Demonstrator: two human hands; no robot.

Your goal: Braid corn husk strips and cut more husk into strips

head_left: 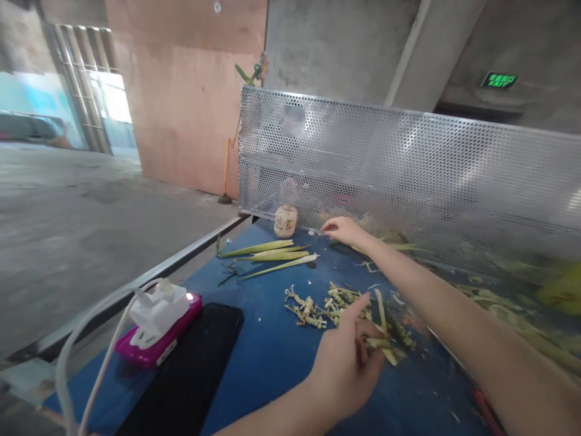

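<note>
folded leaf piece pinched between thumb and fingers of left hand, index finger raised; held low over blue table, at near edge of woven leaf scraps; right hand stretched far across table, fingers together and bent down, tips on long leaf at foot of perforated metal screen; cannot tell whether gripping or only touching; pale leaf blades laid just left of right hand; small jar against screen; black phone and pink power bank at near left, white cable attached.
</note>
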